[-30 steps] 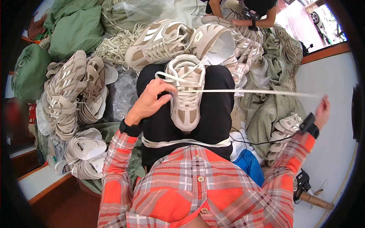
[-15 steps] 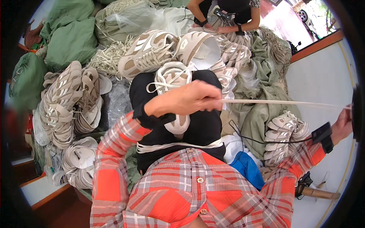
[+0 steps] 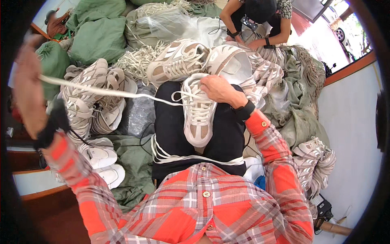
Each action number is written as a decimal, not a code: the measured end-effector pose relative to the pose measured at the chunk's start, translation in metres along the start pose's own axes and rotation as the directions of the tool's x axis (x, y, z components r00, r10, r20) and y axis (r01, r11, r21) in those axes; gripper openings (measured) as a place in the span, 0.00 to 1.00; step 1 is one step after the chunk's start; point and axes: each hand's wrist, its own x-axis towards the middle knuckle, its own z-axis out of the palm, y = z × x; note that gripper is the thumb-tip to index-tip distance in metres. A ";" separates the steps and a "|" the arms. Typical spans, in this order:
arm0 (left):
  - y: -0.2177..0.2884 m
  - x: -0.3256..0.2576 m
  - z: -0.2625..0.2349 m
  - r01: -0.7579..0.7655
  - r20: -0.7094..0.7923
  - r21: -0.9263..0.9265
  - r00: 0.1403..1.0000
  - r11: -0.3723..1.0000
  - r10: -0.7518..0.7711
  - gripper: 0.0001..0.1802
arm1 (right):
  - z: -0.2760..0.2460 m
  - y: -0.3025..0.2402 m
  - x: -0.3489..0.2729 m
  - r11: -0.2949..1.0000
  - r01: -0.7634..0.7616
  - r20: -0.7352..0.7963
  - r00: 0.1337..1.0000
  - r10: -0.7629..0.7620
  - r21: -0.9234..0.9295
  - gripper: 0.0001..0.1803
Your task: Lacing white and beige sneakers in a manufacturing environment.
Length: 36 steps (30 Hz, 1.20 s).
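Observation:
A beige and white lace-up shoe upper (image 3: 198, 122) lies between my thighs, toe toward me. Its white shoelace (image 3: 122, 94) stretches from the eyelets leftward across my left knee. At the far left, my left hand (image 3: 30, 89) is raised and smeared by motion, the lace's other end running into it. Over the upper's top right edge, by the tongue, my right hand (image 3: 221, 90) is closed, its fingertips pinching the edge. Exactly what lies under those fingertips is partly hidden. Spare white laces (image 3: 195, 158) lie across my lap.
Two more shoe uppers (image 3: 177, 61) sit just beyond my knees. Stacked uppers flank me at left (image 3: 87, 93) and right (image 3: 313, 162). Green sacks (image 3: 99, 40) and a heap of laces (image 3: 140, 61) lie behind. Another person's hands (image 3: 248, 42) work at the far side.
My left hand has swung from above the shoe to the far left, drawing lace with it. My right hand has come from the far right onto the shoe upper. The view has shifted.

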 end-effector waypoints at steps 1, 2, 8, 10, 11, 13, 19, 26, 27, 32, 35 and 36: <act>0.016 -0.031 0.038 0.075 0.165 -0.059 0.984 0.995 -0.064 0.15 | -0.003 0.002 -0.001 0.996 -0.016 0.027 1.000 0.014 0.086 0.13; 0.014 -0.061 0.088 0.141 0.357 -0.253 0.933 0.957 -0.043 0.13 | -0.011 0.007 -0.009 0.985 -0.060 0.046 0.998 0.053 0.163 0.12; 0.065 -0.199 0.202 0.494 0.788 -0.401 0.616 0.771 0.014 0.07 | -0.015 0.003 -0.032 0.773 -0.138 -0.052 0.975 0.215 0.619 0.13; 0.079 -0.224 0.225 0.552 0.778 -0.373 0.624 0.746 -0.072 0.08 | -0.010 0.001 -0.033 0.735 -0.129 -0.073 0.969 0.236 0.666 0.13; 0.085 -0.233 0.233 0.569 0.790 -0.327 0.602 0.755 -0.112 0.09 | -0.009 -0.002 -0.034 0.752 -0.163 -0.062 0.963 0.262 0.639 0.14; 0.095 -0.238 0.240 0.528 0.791 -0.259 0.597 0.809 -0.136 0.08 | -0.015 -0.008 -0.033 0.799 -0.227 -0.024 0.957 0.289 0.557 0.15; 0.105 -0.242 0.248 0.427 0.714 -0.182 0.677 0.886 -0.180 0.08 | -0.010 -0.007 -0.033 0.842 -0.190 -0.121 0.950 0.287 0.504 0.16; 0.110 -0.254 0.261 0.281 0.538 -0.271 0.837 0.921 -0.098 0.03 | -0.005 -0.009 -0.035 0.887 -0.177 -0.200 0.938 0.283 0.427 0.17; 0.108 -0.255 0.262 0.282 0.540 -0.268 0.836 0.921 -0.099 0.03 | -0.004 -0.010 -0.035 0.885 -0.177 -0.198 0.938 0.284 0.430 0.17; 0.106 -0.255 0.263 0.349 0.544 -0.316 0.829 0.882 -0.133 0.04 | -0.007 -0.012 -0.036 0.889 -0.206 -0.187 0.935 0.303 0.409 0.16; 0.110 -0.253 0.264 0.274 0.579 -0.265 0.812 0.925 -0.074 0.04 | -0.003 -0.010 -0.036 0.893 -0.189 -0.205 0.934 0.292 0.408 0.16; 0.109 -0.253 0.265 0.274 0.580 -0.266 0.811 0.924 -0.074 0.04 | -0.003 -0.011 -0.036 0.893 -0.191 -0.204 0.934 0.293 0.408 0.16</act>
